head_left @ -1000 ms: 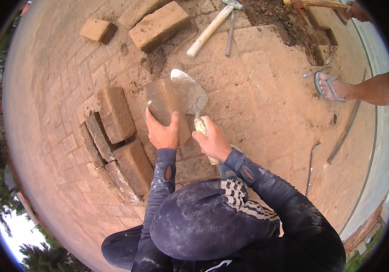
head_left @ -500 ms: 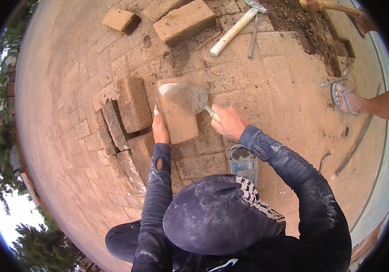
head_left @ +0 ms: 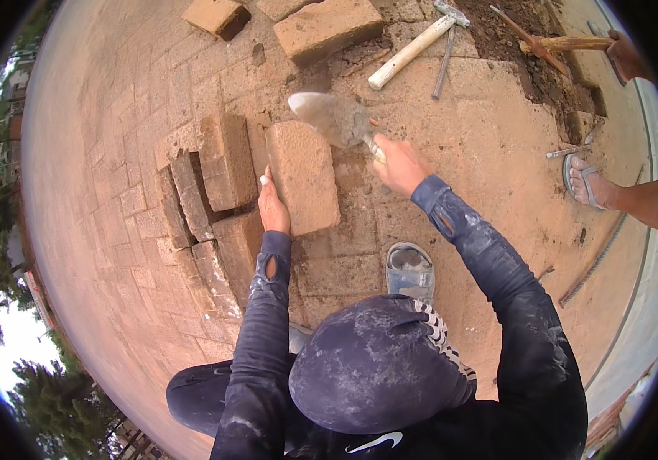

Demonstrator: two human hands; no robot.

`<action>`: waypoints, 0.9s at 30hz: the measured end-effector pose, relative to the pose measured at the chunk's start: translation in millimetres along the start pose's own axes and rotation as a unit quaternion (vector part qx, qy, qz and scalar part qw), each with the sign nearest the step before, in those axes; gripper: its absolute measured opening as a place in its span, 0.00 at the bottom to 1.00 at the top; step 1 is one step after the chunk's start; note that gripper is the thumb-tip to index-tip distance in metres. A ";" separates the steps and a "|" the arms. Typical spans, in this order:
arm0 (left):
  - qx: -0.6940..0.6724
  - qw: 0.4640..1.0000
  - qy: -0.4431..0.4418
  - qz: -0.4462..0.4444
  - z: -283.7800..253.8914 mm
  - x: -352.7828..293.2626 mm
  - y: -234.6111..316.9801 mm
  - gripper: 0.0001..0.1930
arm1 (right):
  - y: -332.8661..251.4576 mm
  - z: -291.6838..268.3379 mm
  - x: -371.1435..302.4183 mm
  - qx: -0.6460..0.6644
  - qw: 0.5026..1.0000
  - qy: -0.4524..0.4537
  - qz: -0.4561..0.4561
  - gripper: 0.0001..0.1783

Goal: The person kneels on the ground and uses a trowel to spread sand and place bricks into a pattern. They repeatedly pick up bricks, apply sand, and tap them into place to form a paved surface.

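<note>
The right hand (head_left: 402,165) has its fingers wrapped tightly around the handle of a trowel (head_left: 331,119). The left hand (head_left: 274,211) lies against the left side of a brick (head_left: 304,180), partly hidden by it, so I cannot tell how firmly its fingers grip. The brick is in front of the person, and the trowel's blade overlaps its far corner in view; whether they touch is unclear.

Just left of the left hand, more bricks (head_left: 228,165) sit close together beside narrow slabs (head_left: 191,195), crowding that side. A sandal (head_left: 410,272) on the person's foot is near the brick's right lower side, and the person's covered head (head_left: 375,364) blocks the view below.

Farther out, a large brick (head_left: 327,31) lies near a hammer (head_left: 413,54) and a thin metal bar (head_left: 443,65). Beyond them is dug-up soil (head_left: 509,42), where another person's hand (head_left: 630,56) holds a pick (head_left: 567,44). A sandalled foot (head_left: 601,192) stands at the right, near a long rod (head_left: 601,257).
</note>
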State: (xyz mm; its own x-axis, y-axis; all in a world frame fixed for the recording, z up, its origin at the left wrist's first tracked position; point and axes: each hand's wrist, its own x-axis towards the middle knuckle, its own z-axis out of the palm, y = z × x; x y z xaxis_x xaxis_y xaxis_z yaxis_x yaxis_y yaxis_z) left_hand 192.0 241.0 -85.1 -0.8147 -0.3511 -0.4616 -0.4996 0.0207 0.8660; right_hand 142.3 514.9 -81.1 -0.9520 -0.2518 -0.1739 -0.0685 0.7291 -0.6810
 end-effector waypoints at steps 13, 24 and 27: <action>0.078 0.995 0.011 0.067 -22.5 13.6 -20.1 0.38 | -27.9 10.4 -6.3 -0.006 0.998 -0.057 0.021 0.15; 0.056 0.998 0.001 0.035 -24.8 20.9 -19.8 0.37 | -32.6 20.3 -7.8 0.007 1.000 0.006 0.030 0.15; 0.083 0.995 0.036 0.034 -22.9 5.2 -13.8 0.38 | -38.0 27.4 -71.7 -0.004 0.992 -0.128 0.003 0.15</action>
State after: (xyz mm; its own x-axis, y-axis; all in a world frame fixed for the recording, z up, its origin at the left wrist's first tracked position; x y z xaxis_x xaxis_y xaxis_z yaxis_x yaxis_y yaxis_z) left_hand 201.4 217.5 -95.0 -0.8277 -0.4105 -0.3826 -0.4907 0.1990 0.8483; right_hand 221.4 487.8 -62.3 -0.8461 -0.3996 -0.3528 -0.0667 0.7360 -0.6737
